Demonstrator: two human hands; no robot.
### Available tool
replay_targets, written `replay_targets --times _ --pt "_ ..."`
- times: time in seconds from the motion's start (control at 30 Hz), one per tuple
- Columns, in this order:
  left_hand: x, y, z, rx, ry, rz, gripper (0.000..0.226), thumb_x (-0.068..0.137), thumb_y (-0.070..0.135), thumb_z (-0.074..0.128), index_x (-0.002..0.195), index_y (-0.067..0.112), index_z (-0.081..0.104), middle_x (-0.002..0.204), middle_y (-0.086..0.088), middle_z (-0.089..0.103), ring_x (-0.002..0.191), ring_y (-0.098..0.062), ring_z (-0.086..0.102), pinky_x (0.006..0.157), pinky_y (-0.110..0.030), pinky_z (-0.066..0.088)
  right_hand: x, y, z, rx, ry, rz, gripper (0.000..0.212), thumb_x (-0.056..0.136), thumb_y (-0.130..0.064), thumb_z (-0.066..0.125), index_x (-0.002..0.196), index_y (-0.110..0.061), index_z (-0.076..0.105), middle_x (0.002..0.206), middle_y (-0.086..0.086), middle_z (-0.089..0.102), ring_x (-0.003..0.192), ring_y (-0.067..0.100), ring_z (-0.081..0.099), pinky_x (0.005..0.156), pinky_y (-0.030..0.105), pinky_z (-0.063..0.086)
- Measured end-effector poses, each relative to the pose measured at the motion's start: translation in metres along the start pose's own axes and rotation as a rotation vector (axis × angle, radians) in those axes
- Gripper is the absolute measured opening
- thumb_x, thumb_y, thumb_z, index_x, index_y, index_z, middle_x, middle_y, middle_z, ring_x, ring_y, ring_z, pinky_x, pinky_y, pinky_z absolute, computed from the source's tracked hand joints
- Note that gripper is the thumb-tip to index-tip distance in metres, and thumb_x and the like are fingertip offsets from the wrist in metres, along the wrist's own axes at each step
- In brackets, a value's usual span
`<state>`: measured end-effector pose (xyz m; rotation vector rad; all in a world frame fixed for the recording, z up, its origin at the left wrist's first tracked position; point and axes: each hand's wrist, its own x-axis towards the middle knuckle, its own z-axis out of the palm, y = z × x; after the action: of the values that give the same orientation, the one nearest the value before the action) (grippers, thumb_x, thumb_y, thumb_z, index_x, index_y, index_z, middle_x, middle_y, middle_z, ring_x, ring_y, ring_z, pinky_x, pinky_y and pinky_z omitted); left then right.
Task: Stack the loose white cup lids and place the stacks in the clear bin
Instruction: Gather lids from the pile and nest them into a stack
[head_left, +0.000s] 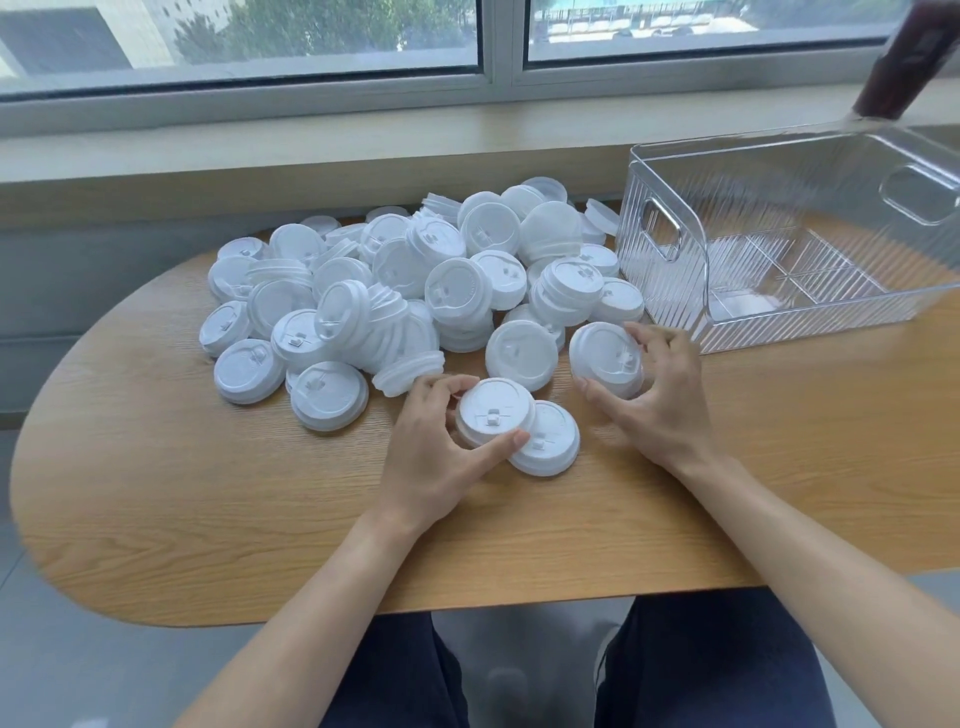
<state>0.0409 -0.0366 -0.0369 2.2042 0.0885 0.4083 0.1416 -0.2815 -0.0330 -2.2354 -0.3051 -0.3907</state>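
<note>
hands (431, 441) (654, 395) each grip lid (493, 410), tops up, near bin (779, 312)

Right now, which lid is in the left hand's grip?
The lid nearest the table's front edge, pinched by the left hand. It overlaps another lid lying flat; the right hand grips a separate one.

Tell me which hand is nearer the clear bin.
Right. The right hand, gripping a lid, sits just before the clear bin; the left hand is farther left.
</note>
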Motion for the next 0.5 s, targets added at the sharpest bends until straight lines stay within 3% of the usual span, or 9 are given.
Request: replay_targets --times 0.13,0.33,0.43,0.5 --pt "-0.002 0.004 0.003 0.005 -0.020 0.046 0.075 0.069 0.074 0.079 0.126 0.031 0.058 0.121 0.020 0.055 0.113 -0.005 0.057 0.095 -0.032 0.052 -0.012 0.000 -0.009 -0.003 0.032 -0.008 0.079 0.069 -0.048 0.094 0.131 -0.011 0.063 0.131 0.007 0.055 0.129 0.024 0.049 0.115 0.046 0.037" --pt "-0.006 0.013 0.012 0.001 -0.068 0.083 0.076 0.072 0.070 0.079 0.131 0.028 0.057 0.126 0.019 0.056 0.123 -0.007 0.055 0.101 -0.038 0.051 -0.026 -0.002 -0.015 0.016 0.017 -0.046 0.076 0.073 -0.042 0.092 0.134 -0.009 0.060 0.132 0.000 0.061 0.126 0.021 0.055 0.110 0.017 0.031" --pt "-0.008 0.018 0.020 0.069 -0.089 0.117 0.077 0.072 0.074 0.075 0.132 0.030 0.056 0.127 0.019 0.054 0.122 -0.003 0.051 0.104 -0.037 0.048 -0.032 -0.005 -0.018 0.027 -0.016 -0.027 0.080 0.070 -0.054 0.088 0.134 -0.015 0.060 0.126 -0.006 0.054 0.122 0.017 0.053 0.110 0.029 0.037" --pt "-0.007 0.018 0.022 0.100 -0.104 0.121 0.079 0.072 0.077 0.072 0.133 0.030 0.055 0.128 0.018 0.054 0.121 -0.004 0.050 0.106 -0.036 0.046 -0.035 -0.006 -0.019 0.059 -0.031 0.008 0.084 0.068 -0.062 0.088 0.135 -0.019 0.061 0.124 -0.005 0.051 0.122 0.014 0.051 0.109 0.029 0.039"
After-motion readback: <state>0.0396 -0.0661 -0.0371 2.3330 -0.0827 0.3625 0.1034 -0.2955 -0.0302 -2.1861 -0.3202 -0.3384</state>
